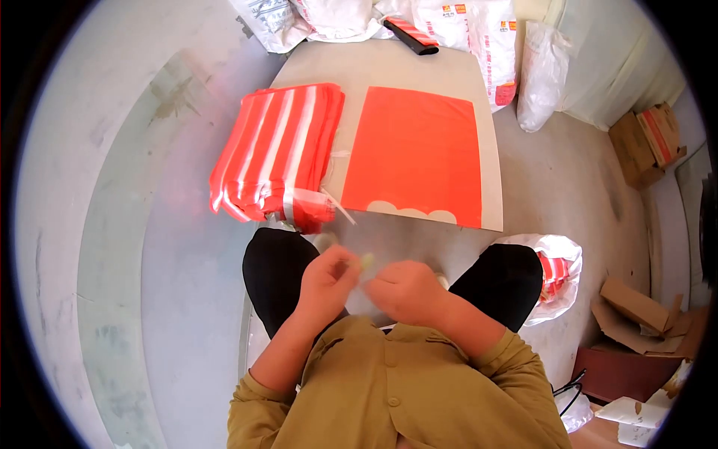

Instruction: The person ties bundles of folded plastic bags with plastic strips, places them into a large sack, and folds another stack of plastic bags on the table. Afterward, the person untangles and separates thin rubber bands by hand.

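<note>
My left hand is closed between my knees, its fingers pinched near a small pale yellow-green thing that is blurred. Close to its right, my right hand is curled, and whatever its fingers hold is too blurred to tell. Beyond them stands a board-topped table. A flat red sheet with a scalloped near edge lies on it. Left of that sheet is a thick stack of red-and-white striped bags, with clear plastic at its near end.
White sacks line the table's far side, beside a dark roll. A white bag holding striped pieces stands by my right knee. Cardboard boxes and opened cardboard lie at the right.
</note>
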`<action>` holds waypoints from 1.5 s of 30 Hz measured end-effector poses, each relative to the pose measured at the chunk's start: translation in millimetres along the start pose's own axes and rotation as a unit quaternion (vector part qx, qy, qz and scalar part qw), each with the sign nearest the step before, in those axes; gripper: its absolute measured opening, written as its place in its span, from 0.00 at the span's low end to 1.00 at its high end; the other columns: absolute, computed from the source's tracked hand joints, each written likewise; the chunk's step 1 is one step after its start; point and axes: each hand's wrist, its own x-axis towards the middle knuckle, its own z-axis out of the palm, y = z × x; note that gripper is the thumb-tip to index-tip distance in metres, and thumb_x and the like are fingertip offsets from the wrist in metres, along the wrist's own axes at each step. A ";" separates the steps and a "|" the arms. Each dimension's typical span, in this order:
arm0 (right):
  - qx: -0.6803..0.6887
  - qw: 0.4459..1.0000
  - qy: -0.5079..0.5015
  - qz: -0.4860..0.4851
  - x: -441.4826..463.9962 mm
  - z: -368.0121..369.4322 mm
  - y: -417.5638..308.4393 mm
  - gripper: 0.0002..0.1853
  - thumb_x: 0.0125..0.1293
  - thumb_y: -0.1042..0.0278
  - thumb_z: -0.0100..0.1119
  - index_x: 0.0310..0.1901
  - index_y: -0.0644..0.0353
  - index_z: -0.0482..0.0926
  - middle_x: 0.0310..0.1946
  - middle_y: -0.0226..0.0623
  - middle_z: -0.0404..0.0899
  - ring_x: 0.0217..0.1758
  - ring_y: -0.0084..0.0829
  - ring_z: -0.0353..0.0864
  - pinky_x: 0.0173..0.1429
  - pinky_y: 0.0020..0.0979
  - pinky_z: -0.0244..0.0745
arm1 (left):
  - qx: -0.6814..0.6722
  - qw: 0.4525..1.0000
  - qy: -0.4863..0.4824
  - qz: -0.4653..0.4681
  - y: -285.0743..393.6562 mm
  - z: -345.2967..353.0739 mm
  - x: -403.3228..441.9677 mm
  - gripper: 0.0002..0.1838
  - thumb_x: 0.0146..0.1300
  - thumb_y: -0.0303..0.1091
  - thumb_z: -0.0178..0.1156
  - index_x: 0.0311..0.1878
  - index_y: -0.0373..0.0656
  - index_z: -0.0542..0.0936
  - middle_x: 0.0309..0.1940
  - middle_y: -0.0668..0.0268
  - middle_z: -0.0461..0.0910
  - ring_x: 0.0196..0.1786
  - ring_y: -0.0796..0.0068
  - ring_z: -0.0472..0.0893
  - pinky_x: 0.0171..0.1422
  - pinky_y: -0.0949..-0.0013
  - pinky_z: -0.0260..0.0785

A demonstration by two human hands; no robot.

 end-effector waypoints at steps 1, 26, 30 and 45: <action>-0.019 1.000 0.003 -0.014 5.3 -8.6 -3.9 0.05 0.53 0.70 0.66 0.26 0.55 0.77 0.21 0.35 0.69 0.25 0.40 0.74 0.29 0.39 0.70 | 0.045 0.999 -0.009 0.017 -2.4 1.1 -0.2 0.06 0.68 0.20 0.57 0.46 0.37 0.78 0.30 0.71 0.77 0.32 0.85 0.76 0.37 0.77 0.69; -0.061 0.996 0.064 -0.035 11.7 -20.0 0.6 0.04 0.55 0.73 0.66 0.28 0.56 0.78 0.25 0.33 0.72 0.25 0.36 0.74 0.27 0.34 0.70 | -0.086 0.996 0.009 -0.028 0.2 13.5 -2.4 0.09 0.67 0.23 0.61 0.49 0.39 0.83 0.29 0.74 0.78 0.28 0.88 0.72 0.34 0.81 0.63; 0.044 0.991 0.129 0.011 18.0 -21.4 5.1 0.04 0.57 0.75 0.67 0.34 0.58 0.82 0.34 0.35 0.78 0.28 0.35 0.77 0.30 0.31 0.73 | -0.103 0.994 -0.016 -0.045 10.9 17.3 -5.1 0.09 0.66 0.22 0.60 0.49 0.39 0.83 0.29 0.75 0.78 0.29 0.88 0.71 0.33 0.81 0.62; 0.133 0.980 0.143 0.044 7.8 -14.5 14.2 0.06 0.58 0.80 0.65 0.38 0.62 0.83 0.40 0.39 0.81 0.30 0.30 0.79 0.31 0.28 0.73 | -0.259 0.955 -0.028 -0.140 3.4 16.7 -6.0 0.12 0.65 0.21 0.61 0.51 0.37 0.83 0.31 0.70 0.79 0.30 0.82 0.71 0.34 0.77 0.62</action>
